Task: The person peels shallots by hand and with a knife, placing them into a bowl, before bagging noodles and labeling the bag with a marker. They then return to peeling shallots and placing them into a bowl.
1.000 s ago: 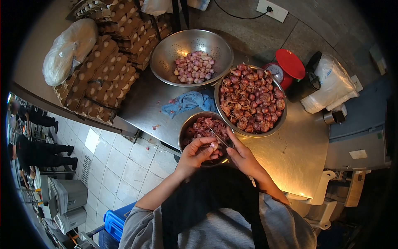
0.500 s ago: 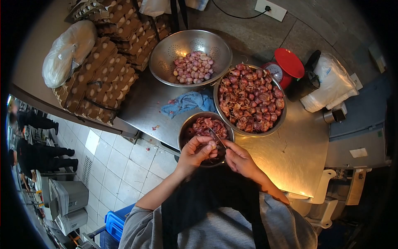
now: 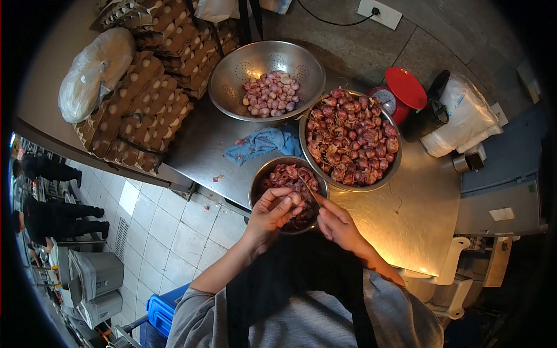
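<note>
Pinched in the fingers of my left hand (image 3: 272, 213) is a pale shallot (image 3: 296, 199). My right hand (image 3: 336, 221) is closed around a small knife (image 3: 306, 184), its blade pointing up and left beside the shallot. Both hands are over a metal bowl (image 3: 255, 181) that holds reddish shallot skins (image 3: 288, 173). Beyond it to the right is a wide bowl (image 3: 371, 188) heaped with unpeeled shallots (image 3: 354, 136). Peeled shallots (image 3: 270, 94) lie in a steel colander (image 3: 223, 87) at the back.
A blue cloth (image 3: 258, 144) lies on the steel table (image 3: 418, 214) left of the bowls. Stacked egg trays (image 3: 139, 116) stand at left under a plastic bag (image 3: 96, 72). A red scale (image 3: 404, 88) is behind the wide bowl. Two people in dark clothes (image 3: 64, 214) are far left.
My left hand has turned slightly, and the shallot shows more clearly between its fingers. The knife blade has shifted a little to the right, away from the shallot.
</note>
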Demonstrator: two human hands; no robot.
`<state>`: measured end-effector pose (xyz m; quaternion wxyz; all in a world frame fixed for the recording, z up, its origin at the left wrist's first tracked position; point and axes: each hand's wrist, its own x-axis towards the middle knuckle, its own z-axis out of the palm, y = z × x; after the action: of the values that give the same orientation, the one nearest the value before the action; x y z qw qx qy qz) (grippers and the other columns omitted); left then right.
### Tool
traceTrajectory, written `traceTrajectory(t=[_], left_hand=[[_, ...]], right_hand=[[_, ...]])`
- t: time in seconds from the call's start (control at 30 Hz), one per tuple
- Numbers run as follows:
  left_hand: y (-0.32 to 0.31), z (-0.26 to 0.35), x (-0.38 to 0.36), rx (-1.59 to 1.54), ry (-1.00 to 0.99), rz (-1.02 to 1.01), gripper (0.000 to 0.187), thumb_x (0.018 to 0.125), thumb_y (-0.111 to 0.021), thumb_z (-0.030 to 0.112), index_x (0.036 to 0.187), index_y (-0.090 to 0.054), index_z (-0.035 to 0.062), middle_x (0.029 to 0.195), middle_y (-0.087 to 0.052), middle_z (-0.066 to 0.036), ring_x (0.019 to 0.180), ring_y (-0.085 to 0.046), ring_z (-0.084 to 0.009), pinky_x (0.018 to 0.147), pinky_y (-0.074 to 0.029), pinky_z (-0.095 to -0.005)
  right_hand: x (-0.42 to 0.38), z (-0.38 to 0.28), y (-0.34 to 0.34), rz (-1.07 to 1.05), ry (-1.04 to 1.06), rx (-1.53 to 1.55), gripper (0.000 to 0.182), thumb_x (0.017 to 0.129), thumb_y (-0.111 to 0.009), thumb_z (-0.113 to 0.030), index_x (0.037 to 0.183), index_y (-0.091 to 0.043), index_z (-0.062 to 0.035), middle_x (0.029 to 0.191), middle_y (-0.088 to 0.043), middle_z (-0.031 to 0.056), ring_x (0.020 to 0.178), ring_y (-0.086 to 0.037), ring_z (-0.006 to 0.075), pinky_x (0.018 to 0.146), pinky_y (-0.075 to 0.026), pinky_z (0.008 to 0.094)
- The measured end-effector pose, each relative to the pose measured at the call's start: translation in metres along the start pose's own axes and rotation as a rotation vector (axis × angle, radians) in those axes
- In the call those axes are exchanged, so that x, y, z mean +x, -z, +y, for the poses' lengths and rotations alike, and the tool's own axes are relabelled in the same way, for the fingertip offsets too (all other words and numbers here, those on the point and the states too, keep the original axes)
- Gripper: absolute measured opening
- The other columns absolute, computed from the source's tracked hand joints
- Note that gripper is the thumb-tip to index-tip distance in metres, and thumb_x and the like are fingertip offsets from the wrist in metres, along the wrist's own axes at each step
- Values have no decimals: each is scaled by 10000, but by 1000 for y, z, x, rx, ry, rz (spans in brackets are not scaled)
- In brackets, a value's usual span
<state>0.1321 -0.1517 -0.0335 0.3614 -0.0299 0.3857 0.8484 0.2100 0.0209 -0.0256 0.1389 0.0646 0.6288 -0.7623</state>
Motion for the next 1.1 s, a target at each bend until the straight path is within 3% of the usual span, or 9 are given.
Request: traceTrajectory(t=[0.07, 0.13, 0.27, 0.43, 0.53, 0.6, 0.7, 0.87, 1.1], left_hand=[[0, -2, 1, -23, -17, 15, 150, 857, -541, 61, 1006, -523, 68, 966, -573, -39, 903, -563, -127, 830, -476, -278], [2, -4, 1, -11, -34, 2, 129, 855, -541, 52, 981, -520, 67, 958, -573, -34, 893, -564, -121, 828, -476, -273], [4, -8, 2, 13, -63, -10, 109, 853, -541, 41, 956, -517, 64, 940, -576, -30, 874, -565, -112, 826, -476, -264], [4, -6, 1, 37, -50, -14, 106, 851, -540, 40, 946, -514, 79, 956, -575, -22, 903, -551, -110, 851, -456, -277], [4, -7, 1, 43, -45, 0, 102, 850, -543, 42, 942, -516, 79, 951, -575, -20, 903, -552, -111, 851, -457, -280], [5, -7, 1, 43, -44, 1, 100, 849, -546, 45, 939, -518, 79, 948, -575, -21, 902, -553, -112, 852, -457, -281], [7, -8, 1, 45, -46, -11, 101, 848, -549, 49, 940, -520, 77, 945, -577, -22, 903, -556, -114, 856, -457, -282], [5, -6, 1, 60, -59, -20, 132, 846, -550, 46, 974, -527, 71, 969, -583, -33, 927, -560, -124, 868, -453, -286], [0, -2, -2, 39, -6, -61, 182, 865, -515, 47, 1045, -525, 71, 1004, -586, -55, 943, -567, -145, 866, -454, -288]], right_hand=[[-3, -3, -2, -54, 8, -35, 430, 933, -391, -153, 1349, -304, -86, 692, -503, 13, 613, -512, 98, 572, -408, 186], [1, 1, -5, -19, 154, -272, 434, 927, -400, -150, 1345, -305, -78, 921, -558, 82, 856, -551, 169, 735, -422, 236], [4, -2, -10, -1, 250, -395, 436, 920, -416, -146, 1334, -309, -63, 1268, -457, 159, 1207, -403, 227, 965, -319, 292], [5, 8, -6, 27, 225, -383, 422, 922, -415, -154, 1324, -327, -59, 1215, -501, 158, 1155, -457, 216, 942, -346, 283], [1, 0, -8, 25, -33, -176, 406, 922, -419, -154, 1309, -352, -53, 1232, -487, 161, 1168, -444, 220, 953, -333, 286], [1, -3, -10, 25, -18, -181, 394, 922, -420, -152, 1300, -370, -53, 1178, -512, 146, 1103, -477, 205, 911, -358, 275], [5, 7, -9, 35, 257, -343, 382, 926, -417, -153, 1296, -387, -62, 965, -565, 82, 847, -541, 141, 737, -416, 226], [2, -1, -10, 37, 86, -117, 373, 936, -403, -172, 1298, -398, -79, 674, -440, -46, 518, -329, 24, 480, -295, 152], [10, 9, 4, 149, 84, -149, 379, 934, -407, -164, 1300, -392, -69, 681, -451, -44, 537, -362, 24, 493, -315, 154]])
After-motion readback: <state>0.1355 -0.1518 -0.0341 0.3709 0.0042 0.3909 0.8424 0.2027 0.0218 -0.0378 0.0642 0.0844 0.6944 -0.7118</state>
